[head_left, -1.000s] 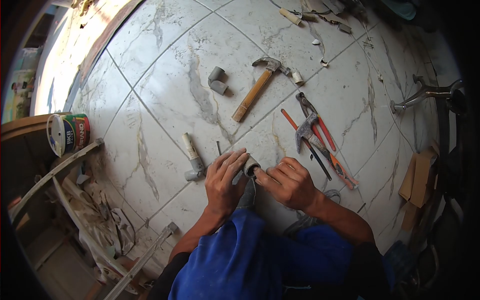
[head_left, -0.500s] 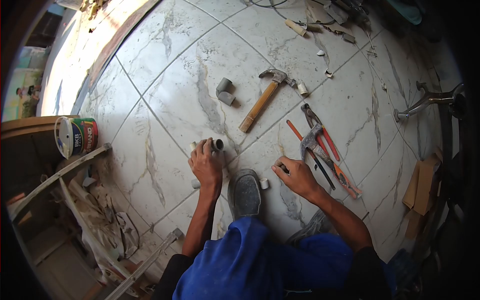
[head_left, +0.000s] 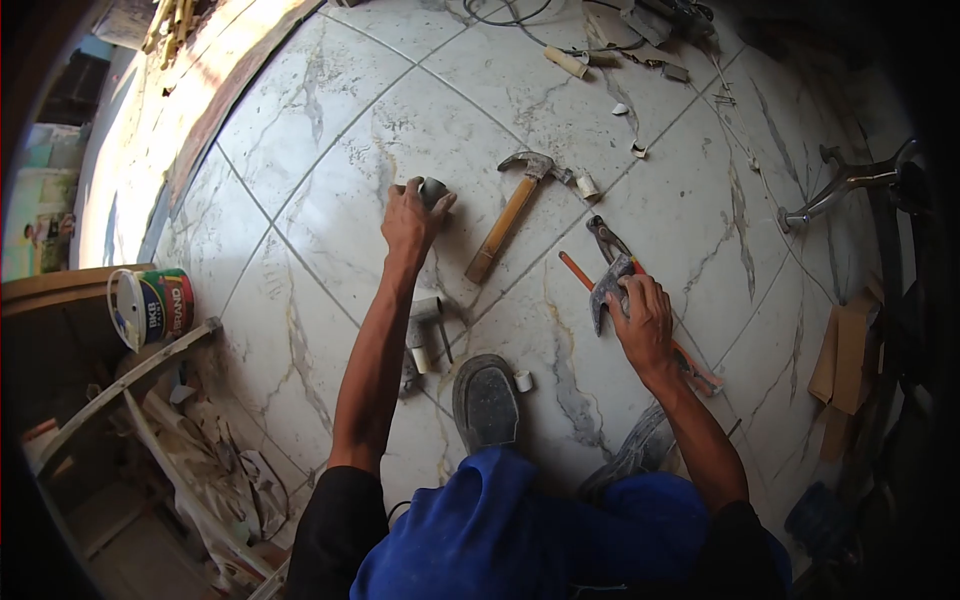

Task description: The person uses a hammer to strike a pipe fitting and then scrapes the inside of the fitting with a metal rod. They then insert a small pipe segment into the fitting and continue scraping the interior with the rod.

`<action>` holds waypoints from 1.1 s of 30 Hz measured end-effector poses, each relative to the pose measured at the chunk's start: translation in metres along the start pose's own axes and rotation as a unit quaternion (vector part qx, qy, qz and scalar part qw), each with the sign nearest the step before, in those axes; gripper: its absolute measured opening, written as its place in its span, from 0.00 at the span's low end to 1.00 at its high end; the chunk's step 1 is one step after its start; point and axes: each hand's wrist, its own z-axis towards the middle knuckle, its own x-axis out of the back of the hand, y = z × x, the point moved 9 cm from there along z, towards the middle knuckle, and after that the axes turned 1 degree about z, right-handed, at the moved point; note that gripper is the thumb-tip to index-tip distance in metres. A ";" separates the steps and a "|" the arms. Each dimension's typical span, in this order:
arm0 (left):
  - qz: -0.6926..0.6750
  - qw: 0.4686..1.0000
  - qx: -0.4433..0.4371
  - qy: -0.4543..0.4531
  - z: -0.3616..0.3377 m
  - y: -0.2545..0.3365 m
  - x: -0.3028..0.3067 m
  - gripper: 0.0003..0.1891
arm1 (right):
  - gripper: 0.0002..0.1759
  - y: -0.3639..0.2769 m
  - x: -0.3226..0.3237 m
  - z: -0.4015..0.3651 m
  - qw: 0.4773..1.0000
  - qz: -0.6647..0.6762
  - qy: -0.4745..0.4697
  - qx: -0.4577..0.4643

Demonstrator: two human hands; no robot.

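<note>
My left hand (head_left: 410, 225) has its fingers closed round a grey pipe elbow (head_left: 433, 191), low over the tiles. My right hand (head_left: 645, 325) grips a claw hammer (head_left: 612, 288) near its head; its orange handle runs below my hand. Close by that hammer lie pincers (head_left: 605, 238) and an orange-ended bar (head_left: 575, 268), partly covered. Between my hands a second claw hammer (head_left: 505, 225) with a wooden handle rests on the floor. Beside my left forearm is a grey pipe tee (head_left: 425, 312) with a white pipe piece (head_left: 421, 359) at its lower end.
My shoe (head_left: 486, 400) stands in the middle, a small white pipe ring (head_left: 523, 380) beside it. A paint bucket (head_left: 160, 305) and wooden frame (head_left: 130, 345) are at left. Cardboard (head_left: 845, 360) and a chrome metal piece (head_left: 850, 180) are at right.
My left hand has let go of the pipe tee, reached forward and taken the grey elbow. My right hand has moved right and up from a small dark object onto the orange-handled hammer.
</note>
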 end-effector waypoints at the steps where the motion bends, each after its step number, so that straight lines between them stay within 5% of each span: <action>1: -0.018 0.999 -0.016 -0.029 0.010 -0.003 -0.009 0.27 | 0.16 -0.001 -0.002 -0.003 1.000 -0.003 0.000 0.008; 4: -0.069 0.995 -0.010 -0.070 0.016 -0.007 -0.007 0.26 | 0.16 -0.004 -0.001 -0.006 1.000 0.009 -0.002 0.009; 6: -0.429 0.875 0.155 -0.162 -0.015 -0.016 -0.010 0.28 | 0.15 -0.009 0.007 -0.006 0.997 0.064 0.033 0.023; 15: -0.571 0.770 0.189 -0.213 -0.134 0.053 0.025 0.23 | 0.10 -0.083 0.040 0.011 0.959 0.275 0.035 0.064; 21: -0.586 0.754 0.177 -0.238 -0.163 0.058 0.016 0.24 | 0.13 -0.135 0.085 0.001 0.941 0.272 0.070 0.189; 33: -0.577 0.783 0.151 -0.176 -0.168 0.053 0.022 0.18 | 0.17 -0.155 0.069 -0.015 0.950 0.225 0.029 0.216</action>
